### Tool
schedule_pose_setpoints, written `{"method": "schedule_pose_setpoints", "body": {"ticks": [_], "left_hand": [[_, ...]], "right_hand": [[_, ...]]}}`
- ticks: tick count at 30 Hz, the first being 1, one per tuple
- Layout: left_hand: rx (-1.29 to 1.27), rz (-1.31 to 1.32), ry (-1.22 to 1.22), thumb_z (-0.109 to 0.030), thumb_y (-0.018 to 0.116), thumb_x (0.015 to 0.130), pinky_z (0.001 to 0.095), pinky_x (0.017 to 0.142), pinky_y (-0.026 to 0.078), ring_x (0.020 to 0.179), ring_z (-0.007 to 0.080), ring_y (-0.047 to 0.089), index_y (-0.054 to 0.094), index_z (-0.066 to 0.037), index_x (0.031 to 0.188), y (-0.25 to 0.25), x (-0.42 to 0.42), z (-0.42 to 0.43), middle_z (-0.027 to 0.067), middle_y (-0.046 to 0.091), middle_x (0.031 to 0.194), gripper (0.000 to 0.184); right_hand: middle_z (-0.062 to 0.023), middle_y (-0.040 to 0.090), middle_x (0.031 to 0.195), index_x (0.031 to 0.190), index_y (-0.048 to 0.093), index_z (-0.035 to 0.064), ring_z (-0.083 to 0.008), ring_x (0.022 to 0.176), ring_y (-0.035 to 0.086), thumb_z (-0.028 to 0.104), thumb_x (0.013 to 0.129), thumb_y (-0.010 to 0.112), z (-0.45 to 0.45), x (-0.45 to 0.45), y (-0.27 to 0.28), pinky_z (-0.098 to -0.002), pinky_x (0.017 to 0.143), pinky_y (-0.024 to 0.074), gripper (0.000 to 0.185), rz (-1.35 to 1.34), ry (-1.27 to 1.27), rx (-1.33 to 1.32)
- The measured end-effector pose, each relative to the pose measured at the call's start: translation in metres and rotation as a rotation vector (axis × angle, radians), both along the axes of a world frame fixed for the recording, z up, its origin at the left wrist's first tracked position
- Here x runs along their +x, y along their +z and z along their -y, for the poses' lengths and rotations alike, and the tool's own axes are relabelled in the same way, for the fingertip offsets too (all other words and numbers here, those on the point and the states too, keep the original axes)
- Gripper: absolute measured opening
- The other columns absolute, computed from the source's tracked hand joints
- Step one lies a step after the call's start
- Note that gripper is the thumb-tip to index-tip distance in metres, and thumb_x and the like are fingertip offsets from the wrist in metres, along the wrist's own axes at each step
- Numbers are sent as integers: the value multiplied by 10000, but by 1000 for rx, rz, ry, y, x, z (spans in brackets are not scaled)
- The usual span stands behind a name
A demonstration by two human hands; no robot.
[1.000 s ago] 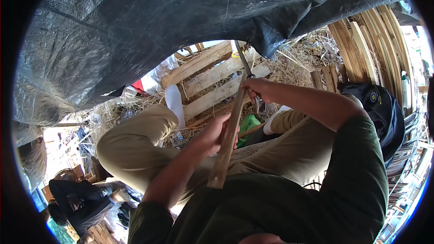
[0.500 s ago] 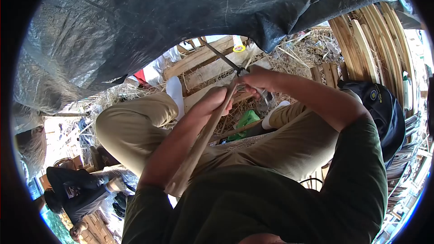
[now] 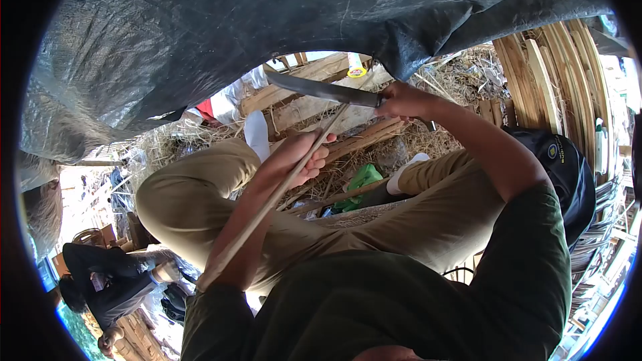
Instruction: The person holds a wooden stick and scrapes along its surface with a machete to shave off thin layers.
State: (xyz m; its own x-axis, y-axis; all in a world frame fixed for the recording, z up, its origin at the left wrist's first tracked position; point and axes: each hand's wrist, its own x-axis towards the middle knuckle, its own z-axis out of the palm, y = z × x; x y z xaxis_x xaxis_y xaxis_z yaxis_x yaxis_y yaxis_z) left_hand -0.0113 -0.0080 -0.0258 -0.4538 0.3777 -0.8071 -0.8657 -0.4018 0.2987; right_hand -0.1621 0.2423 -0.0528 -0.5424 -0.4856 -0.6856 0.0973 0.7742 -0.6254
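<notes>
My right hand (image 3: 404, 101) is closed round the handle of a machete (image 3: 324, 89). Its broad dark blade points to the left, flat side showing. A long, thin wooden strip (image 3: 257, 215) slants up from beside my left upper arm. Closed about its upper part is my left hand (image 3: 302, 155), with the fingers curled to the right of it. The strip's far end reaches the blade's lower edge near the handle; whether the two touch I cannot tell.
Dark plastic sheeting (image 3: 221, 33) hangs in front. Wooden planks (image 3: 287, 115) lie over straw beyond my feet. A green plastic bag (image 3: 361, 186) rests between my legs. Stacked boards (image 3: 568, 80) and a black bag (image 3: 558, 174) are at right. Another person (image 3: 110, 287) sits at lower left.
The machete has turned from edge-on to show its broad side, and my right hand has moved right and slightly up. My left hand and the strip have shifted left, the strip appearing narrower.
</notes>
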Motion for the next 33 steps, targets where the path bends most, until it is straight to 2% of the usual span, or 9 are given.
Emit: {"method": "schedule_pose_setpoints", "body": {"ticks": [3,6,9,12,15,16,20,27,33], "left_hand": [[116,37,68,-209,505,991,168,273,298,343,22,367,531,-100,1009,9,5,17,-69,410,511,113],[178,36,100,-231,471,1010,168,274,300,343,23,366,530,-99,1019,18,14,25,-64,410,516,144],[112,16,73,-279,427,1035,168,284,271,347,21,333,523,-104,1031,24,24,26,-62,399,518,200],[16,22,21,-343,392,1050,167,308,224,360,20,276,514,-114,1048,29,29,19,-63,374,518,260],[100,69,74,-345,396,1049,167,292,238,351,24,288,515,-116,1036,29,26,23,-62,374,512,258],[140,71,77,-344,401,1048,168,287,241,347,24,289,514,-118,1027,27,24,25,-64,373,510,253],[224,77,112,-316,426,1041,169,267,254,334,23,290,507,-128,982,25,23,33,-73,369,503,213],[131,105,80,-257,450,1025,174,271,241,333,22,287,498,-156,947,27,19,25,-83,366,502,137],[100,125,30,-278,450,1020,194,273,226,322,27,278,492,-165,934,36,18,23,-79,362,485,148]], "right_hand": [[-38,581,674,1075,620,-20,-104,504,537,417,824,732,4,-5,21,-273,430,420,515,-54,-59,45],[-32,575,633,1122,661,46,-126,494,570,411,837,691,-14,-26,-15,-284,424,433,464,-132,-192,74],[-22,515,597,1189,595,13,-110,433,478,462,856,685,-33,-53,-63,-286,392,391,566,-236,-28,302],[-31,502,586,1075,607,-2,-129,416,473,524,902,599,-37,-63,-78,-311,376,396,555,-72,-106,386],[-107,597,639,941,613,-77,-191,481,575,521,918,564,-15,-30,-50,-356,409,446,601,-160,-246,361],[-118,582,623,931,603,-91,-205,480,573,591,930,509,-13,-18,-59,-379,416,452,688,-272,-195,285],[-102,566,606,903,590,-83,-211,470,565,590,949,463,11,4,-39,-380,420,462,687,-71,-96,178],[-73,516,572,853,570,-44,-172,404,490,526,993,423,9,-8,-53,-337,371,429,606,-57,-297,347],[-66,499,559,779,567,-25,-160,400,480,538,1004,393,1,-18,-49,-334,359,419,632,189,-253,173]]}}
